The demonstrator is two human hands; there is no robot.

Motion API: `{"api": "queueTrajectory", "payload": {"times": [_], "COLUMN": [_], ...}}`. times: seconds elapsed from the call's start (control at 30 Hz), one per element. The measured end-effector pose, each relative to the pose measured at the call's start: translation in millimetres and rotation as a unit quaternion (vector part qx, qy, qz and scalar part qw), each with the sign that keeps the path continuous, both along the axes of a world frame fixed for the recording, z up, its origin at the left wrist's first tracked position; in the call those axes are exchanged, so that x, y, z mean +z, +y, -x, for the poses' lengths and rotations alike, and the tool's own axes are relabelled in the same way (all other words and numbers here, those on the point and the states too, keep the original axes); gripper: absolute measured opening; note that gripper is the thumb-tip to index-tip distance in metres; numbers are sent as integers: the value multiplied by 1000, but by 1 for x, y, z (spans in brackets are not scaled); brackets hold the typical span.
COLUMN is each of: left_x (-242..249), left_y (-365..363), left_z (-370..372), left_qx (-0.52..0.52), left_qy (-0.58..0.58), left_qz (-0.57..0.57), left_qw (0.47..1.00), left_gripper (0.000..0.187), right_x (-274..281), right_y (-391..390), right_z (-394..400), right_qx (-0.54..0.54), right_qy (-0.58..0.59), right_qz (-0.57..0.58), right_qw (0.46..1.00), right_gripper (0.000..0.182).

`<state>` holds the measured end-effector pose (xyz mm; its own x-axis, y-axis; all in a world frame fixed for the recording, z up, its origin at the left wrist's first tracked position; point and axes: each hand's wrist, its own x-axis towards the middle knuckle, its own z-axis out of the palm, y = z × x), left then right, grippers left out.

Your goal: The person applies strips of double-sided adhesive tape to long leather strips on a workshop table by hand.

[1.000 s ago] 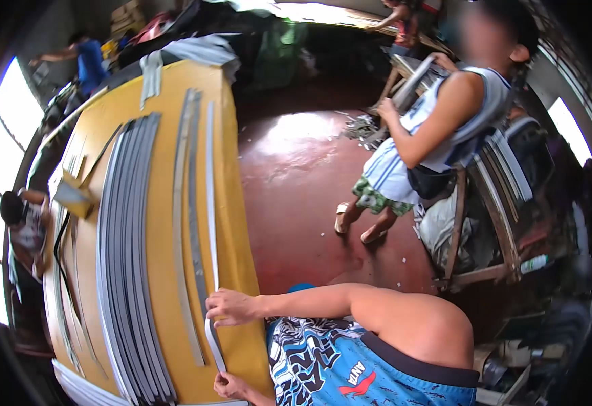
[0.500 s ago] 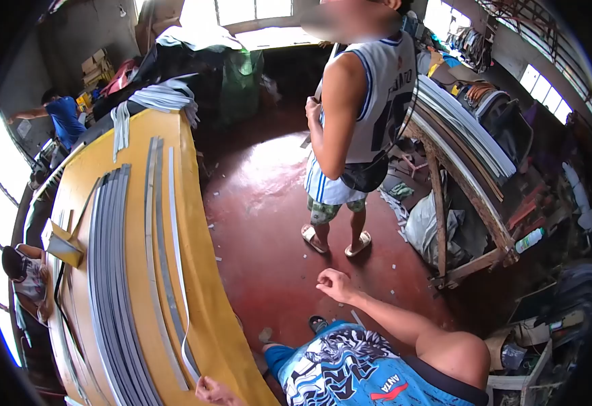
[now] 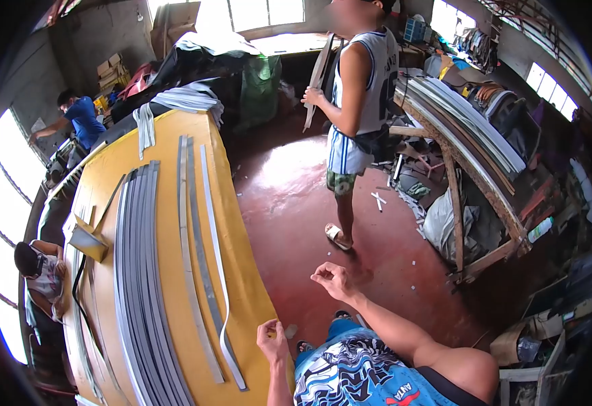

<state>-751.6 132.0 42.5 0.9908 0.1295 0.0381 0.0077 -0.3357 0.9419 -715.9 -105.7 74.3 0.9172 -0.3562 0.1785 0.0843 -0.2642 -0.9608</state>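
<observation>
My left hand (image 3: 273, 340) is raised over the right edge of the yellow-covered table, fingers curled together, with nothing visible in it. Just left of it, a narrow pale strip (image 3: 212, 203) lies lengthwise on the table, its near end twisted and turned to a grey side. Two more thin grey strips (image 3: 194, 243) lie beside it. Further left is a row of several grey strips (image 3: 140, 271) placed side by side. My right hand (image 3: 337, 281) hangs in front of me above the red floor, loosely closed, touching nothing that I can see.
A person (image 3: 363, 101) holding long strips stands ahead on the red floor (image 3: 296, 223). Two other people are beyond the table's left side. A metal box-like piece (image 3: 87, 240) sits on the yellow table (image 3: 238, 271). At right, a wooden rack (image 3: 455, 203) carries long strips (image 3: 465, 118).
My left hand has left the pale strip's near end and risen to the right. The standing person has turned and stepped, and long strips now show in their hand. My view has shifted left.
</observation>
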Motion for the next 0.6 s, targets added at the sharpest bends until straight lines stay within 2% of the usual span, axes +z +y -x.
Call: {"api": "queueTrajectory", "payload": {"times": [0.07,0.13,0.2,0.23,0.37,0.47,0.5,0.57,0.6], "left_x": [13,35,59,77,183,253,270,297,307], "left_y": [5,6,6,4,-9,-20,-25,-36,-43], "left_z": [-18,-42,-69,-80,-112,-120,-122,-126,-129], "left_qx": [-10,-33,-47,-73,-206,-282,-284,-341,-342], "left_qy": [-5,-23,-42,-55,-95,-190,-190,-245,-246], "left_qz": [12,83,77,125,281,322,323,337,337], "left_qw": [1000,996,995,988,932,884,883,843,842], "left_gripper": [8,9,9,9,12,13,13,16,16], "right_x": [5,2,-5,-7,-34,-52,-56,-72,-83], "right_y": [12,22,26,27,24,20,15,2,-6], "right_z": [0,1,5,10,16,15,13,10,7], "right_qx": [2,7,16,15,6,9,18,17,20], "right_qy": [4,8,27,45,89,104,109,135,160], "right_qz": [10,19,21,9,64,89,120,102,83], "right_qw": [1000,1000,999,999,994,991,987,985,983], "right_gripper": [16,16,16,15,16,19,18,21,24]}}
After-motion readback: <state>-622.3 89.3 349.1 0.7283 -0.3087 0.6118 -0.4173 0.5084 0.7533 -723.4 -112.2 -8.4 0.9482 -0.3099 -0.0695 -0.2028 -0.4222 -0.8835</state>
